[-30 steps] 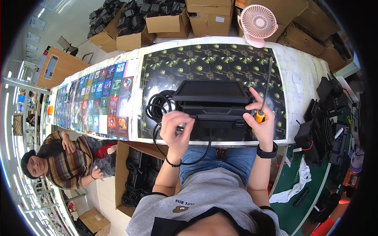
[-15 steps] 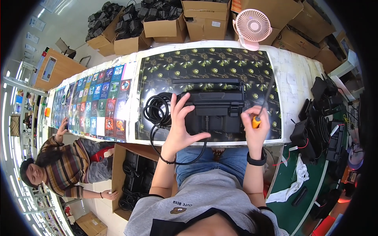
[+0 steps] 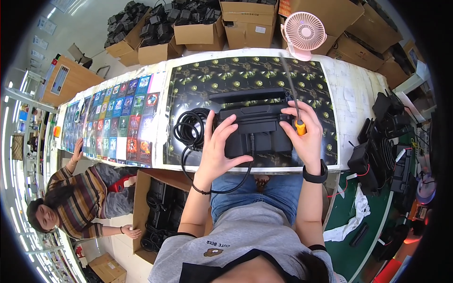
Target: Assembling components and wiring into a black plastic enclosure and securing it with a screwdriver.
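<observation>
A black plastic box (image 3: 255, 123) with a raised, hinged flap (image 3: 250, 95) lies on a dark patterned mat in front of me. My left hand (image 3: 219, 151) rests at its left side, fingers spread across the top and thumb stretched toward the front beside the cable. A black cable (image 3: 191, 129) is coiled left of the box, and a length of it loops past my left wrist. My right hand (image 3: 306, 134) holds a screwdriver (image 3: 300, 125) by its orange handle, the long shaft pointing away from me. That hand's thumb and fingertips are at the box's right end.
A pink fan (image 3: 304, 35) stands at the table's far edge. Printed card sheets (image 3: 113, 118) cover the left side. Black devices (image 3: 373, 146) crowd the right, above a green surface (image 3: 347, 257). An open carton (image 3: 141, 212) sits at lower left, beside another person (image 3: 80, 203).
My right hand has moved up and left to the box's right end. The screwdriver shaft has swung from leaning right to leaning left. My left hand stays about where it was.
</observation>
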`<action>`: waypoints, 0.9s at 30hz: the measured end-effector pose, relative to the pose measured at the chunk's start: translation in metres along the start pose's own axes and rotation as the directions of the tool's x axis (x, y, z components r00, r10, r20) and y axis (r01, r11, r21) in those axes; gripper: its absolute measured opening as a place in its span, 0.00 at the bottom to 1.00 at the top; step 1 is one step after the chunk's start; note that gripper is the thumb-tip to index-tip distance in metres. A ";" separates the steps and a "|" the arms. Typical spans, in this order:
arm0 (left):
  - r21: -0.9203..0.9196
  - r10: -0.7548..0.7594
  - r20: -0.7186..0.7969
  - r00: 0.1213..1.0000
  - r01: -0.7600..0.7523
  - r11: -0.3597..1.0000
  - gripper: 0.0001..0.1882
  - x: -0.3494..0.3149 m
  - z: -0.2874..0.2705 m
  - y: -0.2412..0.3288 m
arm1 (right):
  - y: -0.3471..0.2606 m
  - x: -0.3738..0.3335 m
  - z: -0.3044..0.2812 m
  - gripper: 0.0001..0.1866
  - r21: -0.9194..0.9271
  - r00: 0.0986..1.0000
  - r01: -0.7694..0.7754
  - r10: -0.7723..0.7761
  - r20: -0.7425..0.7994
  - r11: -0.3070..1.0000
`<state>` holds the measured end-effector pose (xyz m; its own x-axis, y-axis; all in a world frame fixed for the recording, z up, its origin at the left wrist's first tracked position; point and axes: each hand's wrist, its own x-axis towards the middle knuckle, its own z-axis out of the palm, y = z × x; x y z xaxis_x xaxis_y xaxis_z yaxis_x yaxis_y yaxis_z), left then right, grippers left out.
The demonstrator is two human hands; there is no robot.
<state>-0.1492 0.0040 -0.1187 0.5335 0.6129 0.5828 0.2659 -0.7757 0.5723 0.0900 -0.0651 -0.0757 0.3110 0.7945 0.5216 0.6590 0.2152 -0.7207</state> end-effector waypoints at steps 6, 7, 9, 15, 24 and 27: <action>0.055 0.076 -0.098 0.992 -0.070 0.996 0.42 0.016 0.005 -0.013 | -0.010 -0.001 -0.003 0.21 -0.364 0.986 0.169 -0.156 0.066 0.916; 0.047 0.077 -0.100 0.992 -0.073 0.996 0.42 0.017 0.006 -0.015 | -0.013 -0.004 -0.003 0.23 -0.469 0.982 0.190 -0.175 0.077 0.863; 0.093 0.121 -0.146 0.982 -0.108 0.990 0.37 0.019 0.010 -0.019 | -0.019 -0.011 -0.001 0.26 -0.545 0.975 0.220 -0.199 0.098 0.809; 0.182 0.168 -0.141 0.976 -0.141 0.973 0.31 0.021 0.012 -0.030 | -0.023 -0.021 0.004 0.34 -0.681 0.965 0.211 -0.038 0.260 0.701; 0.291 0.171 -0.185 0.968 -0.113 0.950 0.29 0.024 0.019 -0.028 | -0.003 -0.030 -0.010 0.30 -0.302 0.999 -0.001 0.015 0.045 0.953; 0.390 0.131 -0.260 0.957 -0.020 0.921 0.31 0.035 0.027 -0.027 | -0.010 -0.047 -0.018 0.25 -0.211 0.981 -0.191 0.195 0.000 0.959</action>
<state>-0.1163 0.0419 -0.1291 0.3361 0.5237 0.7828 0.5471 -0.7851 0.2904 0.0809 -0.1145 -0.0851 0.4338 0.8210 0.3712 0.7168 -0.0649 -0.6942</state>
